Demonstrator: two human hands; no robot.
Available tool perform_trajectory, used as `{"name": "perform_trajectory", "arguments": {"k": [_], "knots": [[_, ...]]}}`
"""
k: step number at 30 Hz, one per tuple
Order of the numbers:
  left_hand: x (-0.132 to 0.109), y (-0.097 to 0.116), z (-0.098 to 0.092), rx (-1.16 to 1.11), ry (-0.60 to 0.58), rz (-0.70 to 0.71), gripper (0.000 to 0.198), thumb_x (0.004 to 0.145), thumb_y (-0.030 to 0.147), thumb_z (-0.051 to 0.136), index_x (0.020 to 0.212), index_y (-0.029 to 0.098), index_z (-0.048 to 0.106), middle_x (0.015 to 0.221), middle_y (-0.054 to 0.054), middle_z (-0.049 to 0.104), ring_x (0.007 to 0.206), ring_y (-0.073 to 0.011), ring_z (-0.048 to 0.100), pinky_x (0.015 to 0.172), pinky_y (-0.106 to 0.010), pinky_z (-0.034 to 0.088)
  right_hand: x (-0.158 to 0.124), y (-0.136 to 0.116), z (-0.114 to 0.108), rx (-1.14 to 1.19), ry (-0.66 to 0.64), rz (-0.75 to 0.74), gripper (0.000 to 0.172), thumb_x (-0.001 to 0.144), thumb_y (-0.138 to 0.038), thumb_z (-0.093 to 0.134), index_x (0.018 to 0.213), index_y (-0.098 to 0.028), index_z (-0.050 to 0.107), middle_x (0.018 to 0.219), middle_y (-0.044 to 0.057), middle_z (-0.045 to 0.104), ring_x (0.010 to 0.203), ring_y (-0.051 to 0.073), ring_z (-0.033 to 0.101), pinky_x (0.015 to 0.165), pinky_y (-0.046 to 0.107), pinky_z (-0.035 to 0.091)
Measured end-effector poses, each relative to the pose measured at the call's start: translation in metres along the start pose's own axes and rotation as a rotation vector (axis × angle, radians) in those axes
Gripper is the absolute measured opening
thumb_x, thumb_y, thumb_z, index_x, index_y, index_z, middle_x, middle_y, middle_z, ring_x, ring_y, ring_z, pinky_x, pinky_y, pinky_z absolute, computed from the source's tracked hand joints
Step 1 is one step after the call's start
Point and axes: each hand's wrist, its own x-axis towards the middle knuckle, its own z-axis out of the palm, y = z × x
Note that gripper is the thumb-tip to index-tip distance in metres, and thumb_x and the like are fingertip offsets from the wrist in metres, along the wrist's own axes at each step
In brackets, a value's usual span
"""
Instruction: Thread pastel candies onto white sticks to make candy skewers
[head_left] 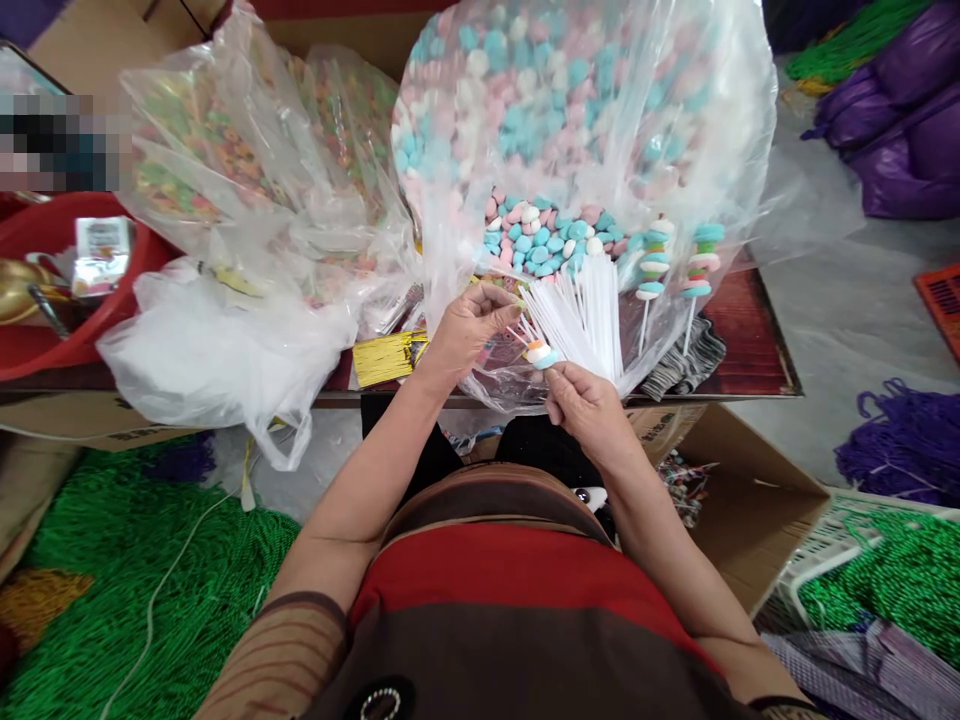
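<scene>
A big clear plastic bag (675, 130) lies open on the table, filled with pink, blue and white candies (540, 240). A bundle of white sticks (581, 315) fans out at the bag's mouth. My left hand (469, 325) is pinched closed on one thin stick that points right. My right hand (585, 405) is closed too, its fingertips holding small candies (541, 353) at the tip of that stick. Two finished candy skewers (652, 270) (701, 265) stand upright in the bag, just right of the stick bundle.
Clear bags of multicoloured ring candies (247, 150) and a white plastic bag (202, 350) lie at left, beside a red basin (45, 240). Gold twist ties (386, 357) sit near my left wrist. A cardboard box (750, 510) stands below right. Green netting (127, 560) and purple netting (900, 450) lie around.
</scene>
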Motion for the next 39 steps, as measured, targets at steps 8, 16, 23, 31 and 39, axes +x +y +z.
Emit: {"name": "perform_trajectory", "arguments": {"k": [8, 16, 23, 31, 39], "knots": [[-0.026, 0.005, 0.013, 0.608, 0.014, 0.316, 0.009, 0.094, 0.020, 0.063, 0.093, 0.022, 0.072, 0.095, -0.003, 0.079, 0.094, -0.0160, 0.071, 0.091, -0.030, 0.054, 0.003, 0.000, 0.008, 0.187, 0.047, 0.059, 0.047, 0.089, -0.068, 0.063, 0.081, -0.022, 0.062, 0.049, -0.005, 0.055, 0.035, 0.008, 0.036, 0.036, 0.023, 0.022], [0.004, 0.023, 0.012, 0.521, -0.224, 0.246, 0.028, 0.099, 0.024, 0.051, 0.112, 0.019, 0.075, 0.107, -0.006, 0.079, 0.098, -0.0179, 0.073, 0.089, -0.029, 0.056, 0.008, 0.004, -0.001, 0.477, 0.141, 0.028, 0.047, 0.080, -0.066, 0.076, 0.081, -0.021, 0.063, 0.059, -0.004, 0.061, 0.040, 0.006, 0.039, 0.038, 0.020, 0.027], [0.103, 0.009, 0.026, 1.181, -0.041, 0.230, 0.028, 0.094, 0.018, 0.061, 0.120, 0.014, 0.071, 0.128, -0.017, 0.069, 0.123, -0.0310, 0.063, 0.106, -0.041, 0.047, 0.003, 0.003, -0.009, 0.545, 0.204, 0.030, 0.046, 0.079, -0.064, 0.078, 0.082, -0.020, 0.065, 0.057, -0.005, 0.058, 0.039, 0.005, 0.037, 0.038, 0.020, 0.023], [0.119, -0.008, 0.034, 1.346, -0.038, 0.163, 0.035, 0.090, 0.009, 0.058, 0.123, 0.015, 0.068, 0.135, -0.020, 0.060, 0.118, -0.0347, 0.063, 0.096, -0.042, 0.050, 0.000, 0.003, -0.016, 0.548, 0.250, 0.037, 0.046, 0.079, -0.064, 0.077, 0.082, -0.019, 0.066, 0.057, -0.005, 0.058, 0.040, 0.005, 0.036, 0.040, 0.021, 0.023], [0.104, 0.003, 0.004, 0.756, 0.152, 0.136, 0.015, 0.077, 0.007, 0.061, 0.086, 0.019, 0.065, 0.091, -0.004, 0.068, 0.086, -0.0194, 0.064, 0.085, -0.032, 0.050, 0.008, -0.002, -0.017, 0.530, 0.238, -0.005, 0.048, 0.076, -0.065, 0.079, 0.079, -0.019, 0.067, 0.058, -0.004, 0.059, 0.041, 0.004, 0.033, 0.039, 0.021, 0.020]]}}
